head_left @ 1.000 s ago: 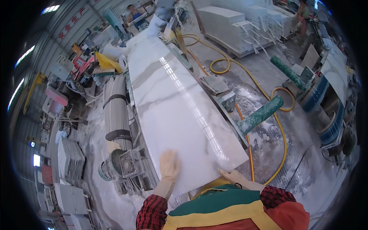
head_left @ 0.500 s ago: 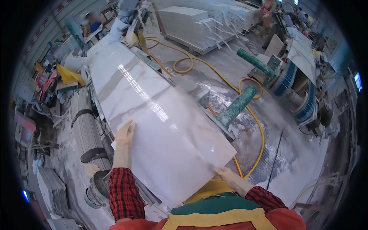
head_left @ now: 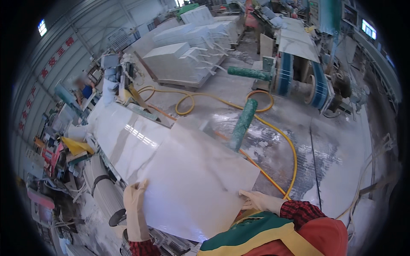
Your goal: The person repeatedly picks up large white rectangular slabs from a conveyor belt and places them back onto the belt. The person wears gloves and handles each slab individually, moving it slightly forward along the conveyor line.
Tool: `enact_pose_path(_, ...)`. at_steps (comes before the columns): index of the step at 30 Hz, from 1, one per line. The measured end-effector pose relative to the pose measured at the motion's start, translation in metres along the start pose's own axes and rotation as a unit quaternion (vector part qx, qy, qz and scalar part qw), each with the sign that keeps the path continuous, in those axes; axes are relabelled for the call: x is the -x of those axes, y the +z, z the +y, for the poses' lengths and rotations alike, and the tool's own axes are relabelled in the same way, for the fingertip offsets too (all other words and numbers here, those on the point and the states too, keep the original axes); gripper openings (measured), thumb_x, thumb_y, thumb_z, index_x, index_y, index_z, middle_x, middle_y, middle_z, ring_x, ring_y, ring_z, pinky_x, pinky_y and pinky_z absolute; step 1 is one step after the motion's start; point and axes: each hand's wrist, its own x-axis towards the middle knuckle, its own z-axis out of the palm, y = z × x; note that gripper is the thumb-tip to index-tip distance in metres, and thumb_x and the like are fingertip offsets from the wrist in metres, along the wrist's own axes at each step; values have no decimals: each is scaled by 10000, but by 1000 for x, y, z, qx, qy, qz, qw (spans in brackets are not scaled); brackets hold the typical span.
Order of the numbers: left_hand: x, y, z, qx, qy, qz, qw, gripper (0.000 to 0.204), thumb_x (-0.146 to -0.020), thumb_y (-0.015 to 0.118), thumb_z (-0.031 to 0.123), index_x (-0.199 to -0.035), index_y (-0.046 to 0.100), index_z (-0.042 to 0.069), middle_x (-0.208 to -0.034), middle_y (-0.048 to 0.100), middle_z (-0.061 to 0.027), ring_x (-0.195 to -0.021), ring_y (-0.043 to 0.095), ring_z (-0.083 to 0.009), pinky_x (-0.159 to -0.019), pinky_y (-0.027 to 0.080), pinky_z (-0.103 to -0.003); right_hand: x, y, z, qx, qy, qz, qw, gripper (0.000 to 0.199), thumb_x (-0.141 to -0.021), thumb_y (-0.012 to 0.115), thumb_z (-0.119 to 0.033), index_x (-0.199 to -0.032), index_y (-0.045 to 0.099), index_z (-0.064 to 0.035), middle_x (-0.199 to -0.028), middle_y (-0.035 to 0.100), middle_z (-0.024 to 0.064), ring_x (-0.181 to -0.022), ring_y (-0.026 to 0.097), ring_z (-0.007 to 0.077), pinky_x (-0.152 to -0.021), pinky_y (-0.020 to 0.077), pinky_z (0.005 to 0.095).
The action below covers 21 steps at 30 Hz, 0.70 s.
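I have my gloved left hand (head_left: 136, 200) flat and open against the near left edge of the white marble slab (head_left: 188, 179) and my right hand (head_left: 260, 200) gripping its near right corner, seemingly to steady it between them.

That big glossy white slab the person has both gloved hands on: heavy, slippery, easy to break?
The white stone slab is probably heavy and stiff: it lies long and flat without sagging. Its polished face mirrors the roof lights, so it may slide under the left hand and right hand. Being thin, its edges likely chip.
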Motion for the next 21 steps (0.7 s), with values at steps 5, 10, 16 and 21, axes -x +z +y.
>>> enact_pose_path(5, 46, -21, 53, 171, 13, 65, 983, 498, -910, 866, 427, -881, 732, -51, -679, 619, -55, -660, 550, -106, -624, 460, -315, 41, -33, -35, 26, -101, -4, 994, 481, -1107, 661, -393, -1409, 589, -26, -1469, 631, 204, -1380, 633, 356, -1213, 505, 479)
enact_pose_path(10, 37, 34, 87, 365, 44, 99, 925, 386, -917, 917, 344, -994, 776, -7, -787, 678, 13, -704, 573, -85, -634, 467, -272, 80, -79, -133, 54, -238, 128, 961, 457, -1051, 742, -339, -1376, 618, -42, -1369, 683, 133, -1296, 672, 284, -1150, 543, 485)
enact_pose_path(16, 24, 136, 224, 521, 71, 0, 851, 400, -1022, 827, 387, -920, 763, 6, -783, 692, 1, -668, 543, -78, -583, 406, -270, 168, -165, -285, 139, -374, 207, 893, 414, -975, 818, -357, -1259, 707, -77, -1172, 755, 61, -1088, 709, 215, -986, 554, 395)
enact_pose_path(21, 24, 244, 350, 581, 11, -55, 812, 466, -1048, 783, 445, -919, 751, -1, -765, 716, -37, -644, 601, -123, -598, 478, -287, 223, -243, -382, 194, -398, 327, 835, 391, -938, 842, -375, -1178, 747, -82, -1064, 776, 58, -1048, 709, 175, -937, 562, 335)
